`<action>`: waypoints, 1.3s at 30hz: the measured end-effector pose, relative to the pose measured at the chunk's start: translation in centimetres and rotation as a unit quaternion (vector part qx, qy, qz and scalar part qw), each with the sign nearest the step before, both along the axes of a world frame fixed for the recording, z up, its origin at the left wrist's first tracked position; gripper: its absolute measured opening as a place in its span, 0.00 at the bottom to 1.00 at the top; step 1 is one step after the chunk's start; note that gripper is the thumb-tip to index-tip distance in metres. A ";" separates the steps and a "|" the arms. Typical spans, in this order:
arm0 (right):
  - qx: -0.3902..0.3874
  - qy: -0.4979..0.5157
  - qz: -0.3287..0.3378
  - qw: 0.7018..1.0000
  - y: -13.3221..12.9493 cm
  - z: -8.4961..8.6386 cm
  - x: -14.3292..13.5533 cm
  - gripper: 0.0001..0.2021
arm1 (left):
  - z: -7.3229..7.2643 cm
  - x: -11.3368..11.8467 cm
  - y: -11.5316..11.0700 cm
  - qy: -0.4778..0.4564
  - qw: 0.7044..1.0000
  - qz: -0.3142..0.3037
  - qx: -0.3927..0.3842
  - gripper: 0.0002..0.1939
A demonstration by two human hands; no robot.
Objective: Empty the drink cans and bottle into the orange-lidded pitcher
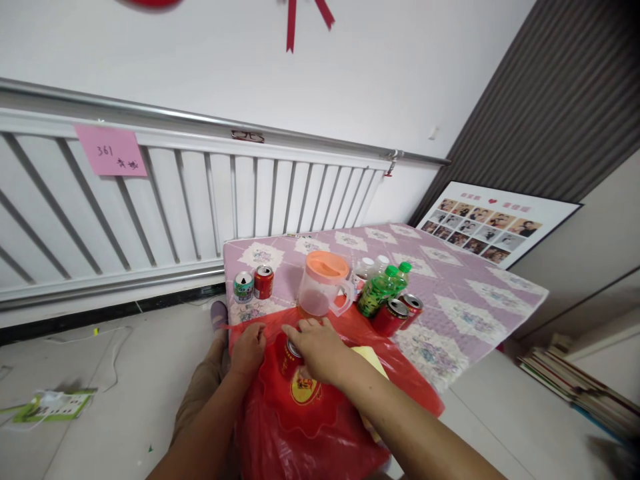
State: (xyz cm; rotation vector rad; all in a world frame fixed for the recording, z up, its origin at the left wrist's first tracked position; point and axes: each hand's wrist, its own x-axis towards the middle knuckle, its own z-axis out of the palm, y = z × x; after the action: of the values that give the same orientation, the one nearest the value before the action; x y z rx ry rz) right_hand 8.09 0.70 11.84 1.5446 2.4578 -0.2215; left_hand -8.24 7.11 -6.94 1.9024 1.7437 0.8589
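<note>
My left hand (249, 348) has its fingers pinched together on the edge of a thin red plastic bag (405, 380). Beside a dark red can, my right hand (317, 347) reaches over the bag, fingers bent; its contact with the can is partly hidden. The can (290, 360) stands on a red scalloped tray (320, 417) with a yellow emblem. Just behind the hands is a clear pitcher (315, 293) with an orange lid. Part of a yellow cloth (371, 363) shows under my right forearm.
Two cans, green (243, 288) and red (264, 283), stand left on the patterned tablecloth (450, 287). Green-capped bottles (375, 293), white-capped bottles and two red cans (391, 317) are to the right. A white radiator (290, 193) runs behind; a photo board (480, 223) leans at right.
</note>
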 end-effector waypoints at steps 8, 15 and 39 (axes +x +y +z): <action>-0.008 0.236 -0.130 0.963 -0.9 -3.1 4.4 0.51 | 0.2 0.0 -0.1 -0.011 1.000 0.007 -0.007 0.12; -0.027 0.407 -0.231 0.883 -3.0 -7.9 4.9 0.47 | 0.0 0.0 -0.1 -0.004 1.000 0.006 0.002 0.13; 0.063 0.465 -0.287 0.835 -3.1 -12.7 1.2 0.42 | 0.2 0.0 -0.1 0.015 1.000 0.004 0.015 0.13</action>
State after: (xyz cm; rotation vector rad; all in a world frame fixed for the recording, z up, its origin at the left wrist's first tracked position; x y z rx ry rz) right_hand 9.27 -2.41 -0.83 2.6853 2.4962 -1.1854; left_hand -8.20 7.02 -6.79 1.9392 1.7659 0.8688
